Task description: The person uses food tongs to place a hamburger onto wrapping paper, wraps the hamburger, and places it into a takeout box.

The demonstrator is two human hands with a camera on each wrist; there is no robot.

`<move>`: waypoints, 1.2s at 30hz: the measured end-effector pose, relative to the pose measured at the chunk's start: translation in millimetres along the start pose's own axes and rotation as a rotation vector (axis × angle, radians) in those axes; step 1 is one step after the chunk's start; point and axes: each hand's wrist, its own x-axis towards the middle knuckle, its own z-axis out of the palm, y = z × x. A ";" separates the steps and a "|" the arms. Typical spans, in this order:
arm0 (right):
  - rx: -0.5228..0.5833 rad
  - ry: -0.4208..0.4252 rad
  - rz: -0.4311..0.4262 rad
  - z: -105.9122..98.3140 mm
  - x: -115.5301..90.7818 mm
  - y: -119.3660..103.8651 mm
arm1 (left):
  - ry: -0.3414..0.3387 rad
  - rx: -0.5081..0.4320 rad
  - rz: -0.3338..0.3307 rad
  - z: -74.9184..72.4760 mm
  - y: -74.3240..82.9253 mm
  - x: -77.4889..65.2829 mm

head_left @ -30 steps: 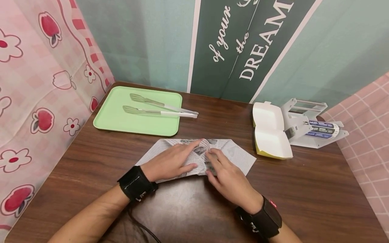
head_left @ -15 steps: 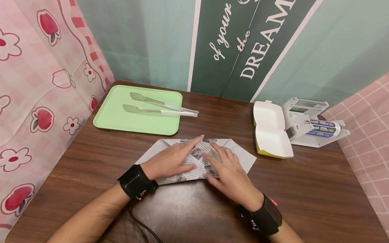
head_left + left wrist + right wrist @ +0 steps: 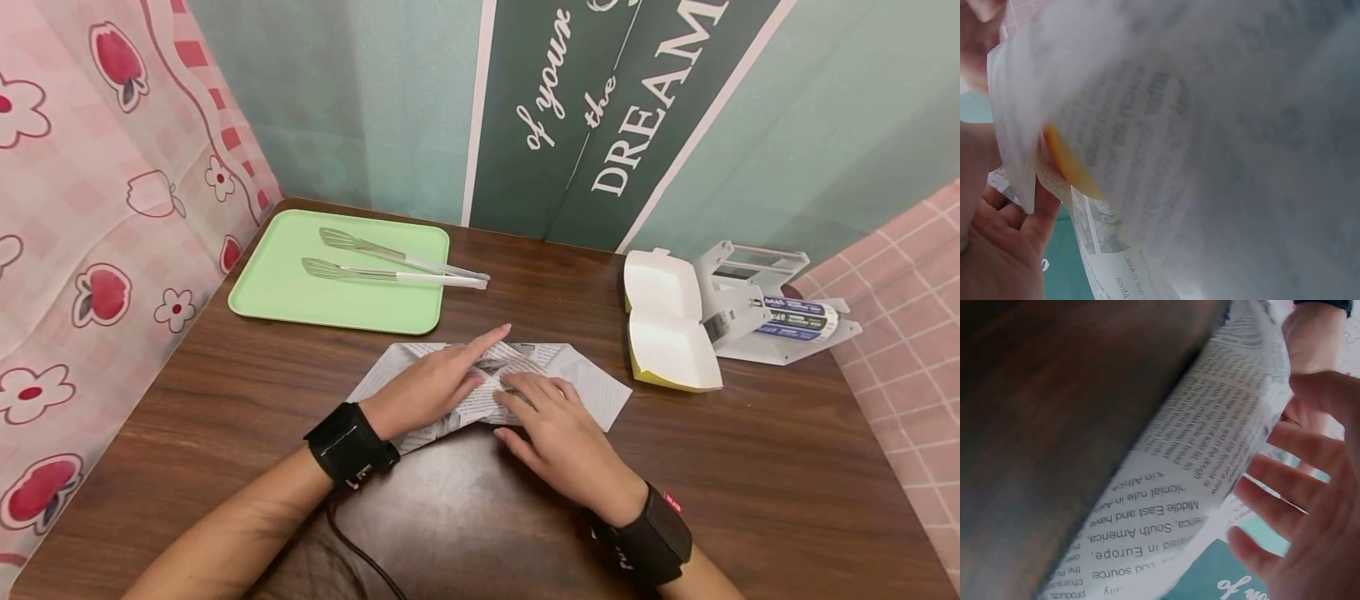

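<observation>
A sheet of newsprint-patterned wrapping paper [image 3: 597,390] lies folded on the table, with its pointed corners spread to both sides. My left hand [image 3: 423,393] lies over its left half, fingers extended toward the far edge. Across the middle, my right hand [image 3: 562,433] rests its fingertips on the paper, the thumb near the front edge. Close up in the left wrist view, a curved yellow-orange edge [image 3: 1072,165] of something inside shows between the layers; the rest of it is hidden. In the right wrist view the right fingers are spread beside the printed paper [image 3: 1141,512].
A light green tray [image 3: 277,287] at the back left bears metal tongs [image 3: 420,279] with white handles, which overhang its right edge. To the right stands an unfolded white takeaway box [image 3: 671,350], yellow outside. Beside it is a white holder [image 3: 738,312] with a printed roll [image 3: 795,319].
My left hand has shifted slightly right and inward. The fingers of my right hand have moved left on the paper. The paper's front edge has drawn back from the person and looks bunched in the middle.
</observation>
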 end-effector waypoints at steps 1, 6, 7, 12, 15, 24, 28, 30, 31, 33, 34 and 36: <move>0.010 -0.027 0.008 1.0 -0.3 0.4 | -0.002 -0.005 0.001 -0.4 0.0 0.3; 0.037 -0.065 0.022 5.7 -1.8 2.3 | -0.079 -0.056 -0.004 -9.9 2.1 -0.4; 0.039 -0.061 0.020 6.6 -1.9 2.4 | -0.097 -0.050 -0.004 -13.2 2.6 -1.7; 0.032 -0.068 0.015 10.4 -1.4 2.2 | -0.144 0.091 -0.003 -27.5 3.4 -11.3; 0.033 -0.076 0.023 11.4 -1.5 2.8 | -0.165 0.143 -0.018 -30.1 1.6 -15.2; 0.076 -0.076 0.045 13.9 -1.1 8.4 | -0.266 0.005 -0.110 -40.8 -4.9 -17.4; 0.094 -0.077 0.045 14.1 1.5 10.0 | -0.275 -0.013 -0.097 -45.5 -7.1 -17.1; 0.089 -0.083 0.037 13.0 4.4 10.4 | -0.278 -0.037 -0.086 -47.3 -7.3 -16.7; 0.085 -0.088 0.030 11.9 6.3 10.5 | -0.280 -0.056 -0.083 -47.6 -7.2 -16.5; 0.080 -0.100 0.018 8.4 10.7 10.4 | -0.289 -0.092 -0.079 -47.7 -7.1 -16.4; 0.081 -0.105 0.012 6.4 13.0 10.2 | -0.294 -0.110 -0.079 -47.6 -7.1 -16.7; 0.086 -0.115 0.004 2.3 18.1 9.9 | -0.304 -0.133 -0.075 -46.9 -7.3 -17.6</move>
